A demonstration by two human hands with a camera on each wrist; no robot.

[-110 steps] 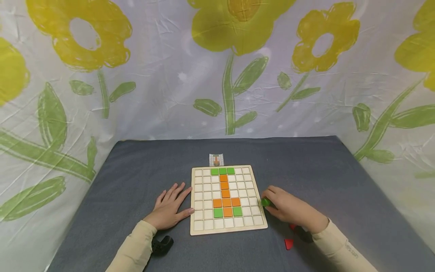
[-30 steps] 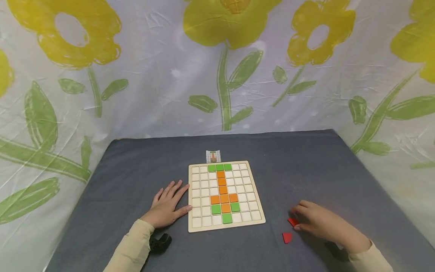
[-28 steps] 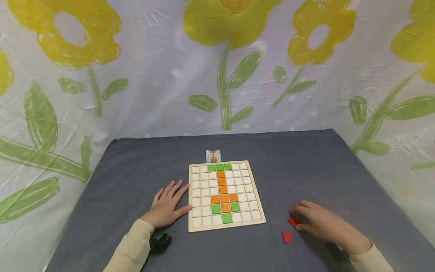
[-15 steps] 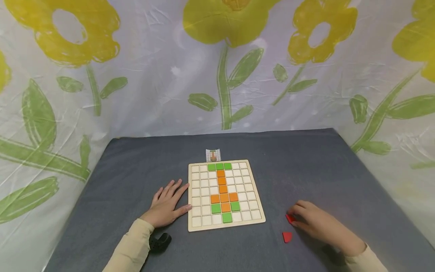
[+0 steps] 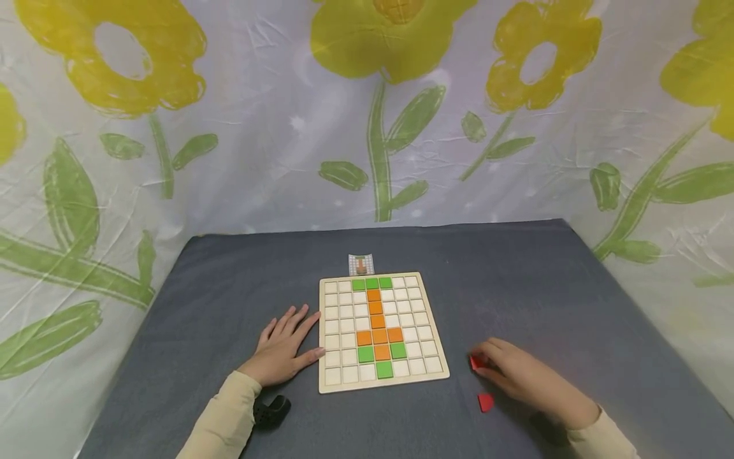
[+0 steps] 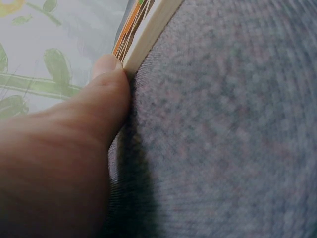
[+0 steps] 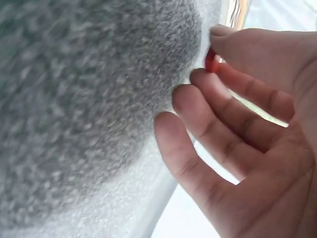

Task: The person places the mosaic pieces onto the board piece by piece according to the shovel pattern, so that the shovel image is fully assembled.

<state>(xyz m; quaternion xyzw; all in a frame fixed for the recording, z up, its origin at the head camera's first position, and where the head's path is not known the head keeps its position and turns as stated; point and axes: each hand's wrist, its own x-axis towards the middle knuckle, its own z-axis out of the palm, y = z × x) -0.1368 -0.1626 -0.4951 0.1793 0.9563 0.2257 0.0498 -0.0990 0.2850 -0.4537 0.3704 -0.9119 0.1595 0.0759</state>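
Note:
A square wooden grid board (image 5: 410, 334) lies mid-table in the head view. Green tiles (image 5: 372, 283) and orange tiles (image 5: 380, 336) fill some of its cells, with one green tile (image 5: 384, 369) in the nearest row. My left hand (image 5: 280, 352) lies spread at the board's left edge; its thumb (image 6: 106, 94) touches the edge in the left wrist view. Right of the board, my right hand (image 5: 516, 373) pinches a small red tile (image 7: 212, 60) between thumb and index finger, low over the cloth. A second red tile (image 5: 485, 402), rounded on one side, lies just nearer me.
A small printed card (image 5: 361, 265) with a matching pattern lies behind the board. Beside my left sleeve is a curved black object (image 5: 272, 412). Dark grey cloth (image 5: 258, 268) covers the table, and a flower-printed curtain (image 5: 275, 166) hangs behind it.
A green tile has been set in the board's nearest row and let go. My right hand then moved to the red tile, and has since shifted left with it. My left hand has stayed put.

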